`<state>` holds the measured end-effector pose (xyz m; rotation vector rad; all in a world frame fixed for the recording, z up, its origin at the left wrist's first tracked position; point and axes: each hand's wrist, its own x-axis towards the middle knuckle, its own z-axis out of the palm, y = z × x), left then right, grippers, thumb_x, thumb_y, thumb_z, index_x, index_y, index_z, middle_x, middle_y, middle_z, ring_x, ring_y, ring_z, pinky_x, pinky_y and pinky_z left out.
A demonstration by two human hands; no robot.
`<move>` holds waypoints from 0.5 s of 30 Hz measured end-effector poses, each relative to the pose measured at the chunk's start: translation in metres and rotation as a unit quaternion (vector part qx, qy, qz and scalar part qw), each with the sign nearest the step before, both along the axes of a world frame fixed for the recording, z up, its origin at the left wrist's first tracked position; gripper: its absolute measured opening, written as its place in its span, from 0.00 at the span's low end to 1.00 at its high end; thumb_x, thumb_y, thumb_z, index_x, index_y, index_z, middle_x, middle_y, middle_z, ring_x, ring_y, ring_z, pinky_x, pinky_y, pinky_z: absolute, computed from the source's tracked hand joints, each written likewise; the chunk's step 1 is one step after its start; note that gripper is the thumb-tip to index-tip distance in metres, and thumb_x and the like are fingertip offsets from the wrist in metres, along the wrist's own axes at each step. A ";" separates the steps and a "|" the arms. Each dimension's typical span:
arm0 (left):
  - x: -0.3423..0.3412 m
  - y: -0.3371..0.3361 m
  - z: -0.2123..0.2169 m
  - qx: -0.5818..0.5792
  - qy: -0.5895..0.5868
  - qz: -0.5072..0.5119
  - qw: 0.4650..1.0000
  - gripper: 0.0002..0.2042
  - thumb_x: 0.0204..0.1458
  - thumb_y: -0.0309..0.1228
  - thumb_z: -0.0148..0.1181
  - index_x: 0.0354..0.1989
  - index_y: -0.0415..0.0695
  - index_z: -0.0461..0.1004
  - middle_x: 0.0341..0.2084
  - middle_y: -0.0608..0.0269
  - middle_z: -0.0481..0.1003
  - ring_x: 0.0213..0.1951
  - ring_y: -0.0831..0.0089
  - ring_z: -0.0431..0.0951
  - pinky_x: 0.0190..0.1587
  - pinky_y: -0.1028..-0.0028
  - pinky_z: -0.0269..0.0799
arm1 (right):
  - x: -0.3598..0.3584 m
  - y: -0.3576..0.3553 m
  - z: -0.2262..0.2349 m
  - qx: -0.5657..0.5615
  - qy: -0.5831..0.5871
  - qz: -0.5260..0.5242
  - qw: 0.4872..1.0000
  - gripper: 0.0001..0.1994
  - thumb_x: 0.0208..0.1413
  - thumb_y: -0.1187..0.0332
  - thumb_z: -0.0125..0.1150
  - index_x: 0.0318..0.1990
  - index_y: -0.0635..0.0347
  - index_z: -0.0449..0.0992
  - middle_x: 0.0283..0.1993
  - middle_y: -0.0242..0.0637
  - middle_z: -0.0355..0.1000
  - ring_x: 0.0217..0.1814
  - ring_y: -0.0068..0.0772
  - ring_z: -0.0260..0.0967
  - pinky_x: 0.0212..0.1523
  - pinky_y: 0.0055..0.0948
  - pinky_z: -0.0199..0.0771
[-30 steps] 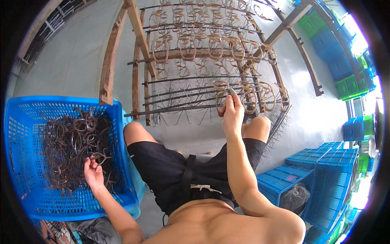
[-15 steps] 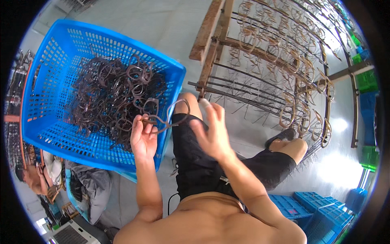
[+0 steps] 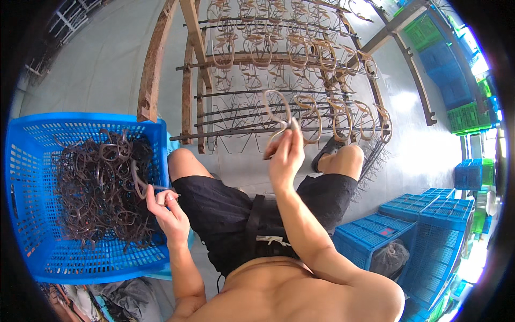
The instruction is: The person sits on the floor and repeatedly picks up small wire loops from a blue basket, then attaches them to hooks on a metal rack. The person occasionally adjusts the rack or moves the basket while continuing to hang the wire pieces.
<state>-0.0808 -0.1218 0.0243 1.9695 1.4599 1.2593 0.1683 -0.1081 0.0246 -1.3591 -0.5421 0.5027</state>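
My right hand [image 3: 288, 161] pinches an eyeglass frame [image 3: 266, 104] by its middle, its rims standing up from my fingertips. That frame is at the near rods of the rack [image 3: 236, 132], left of a row of hanging tan eyeglass frames [image 3: 341, 115]; I cannot tell whether it touches a rod. Over the right side of the blue basket [image 3: 80, 119], my left hand [image 3: 170, 214] has its fingers closed on another eyeglass frame [image 3: 140, 185], dark and partly blurred. Inside the basket lies a tangled heap of dark eyeglass frames [image 3: 96, 188].
Wooden posts [image 3: 155, 64] of the rack rise beside the basket's far right corner. Blue crates [image 3: 370, 236] are stacked at the lower right, one with a clear plastic bag [image 3: 390, 257]. Green crates [image 3: 466, 117] stand farther right. Grey cloth [image 3: 129, 298] lies below the basket.
My view has swung right. My right hand, open and without a frame before, now holds one up at the rack. My left hand holds a frame over the basket's side.
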 end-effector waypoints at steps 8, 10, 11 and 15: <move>-0.052 -0.004 -0.038 -0.137 0.311 0.108 0.934 0.28 0.52 0.21 0.48 0.59 0.39 0.43 0.26 0.43 0.73 0.28 0.42 0.72 0.32 0.53 0.65 | 0.012 0.033 -0.003 -0.050 0.107 -0.058 0.991 0.11 0.61 0.67 0.44 0.47 0.62 0.68 0.18 0.23 0.58 0.14 0.11 0.51 0.12 0.16 0.52; -0.045 0.003 -0.035 -0.259 0.249 0.190 0.914 0.27 0.54 0.28 0.49 0.60 0.37 0.46 0.28 0.42 0.74 0.33 0.43 0.73 0.34 0.54 0.66 | 0.013 0.035 0.003 -0.033 0.156 -0.056 0.986 0.10 0.61 0.67 0.44 0.43 0.63 0.69 0.19 0.23 0.58 0.14 0.11 0.50 0.12 0.16 0.51; -0.049 0.005 -0.037 -0.270 0.252 0.192 0.909 0.26 0.55 0.32 0.48 0.60 0.37 0.48 0.28 0.42 0.74 0.34 0.43 0.74 0.35 0.54 0.66 | 0.012 0.035 0.005 -0.018 0.166 -0.050 0.985 0.08 0.61 0.68 0.44 0.39 0.63 0.69 0.18 0.22 0.57 0.13 0.10 0.48 0.12 0.16 0.50; -0.054 0.017 -0.036 -0.337 0.264 0.237 0.872 0.28 0.57 0.50 0.39 0.57 0.39 0.58 0.34 0.40 0.74 0.39 0.43 0.74 0.41 0.54 0.67 | 0.013 0.034 -0.002 -0.024 0.104 -0.020 0.994 0.07 0.61 0.70 0.45 0.40 0.63 0.69 0.15 0.19 0.54 0.13 0.10 0.48 0.12 0.15 0.50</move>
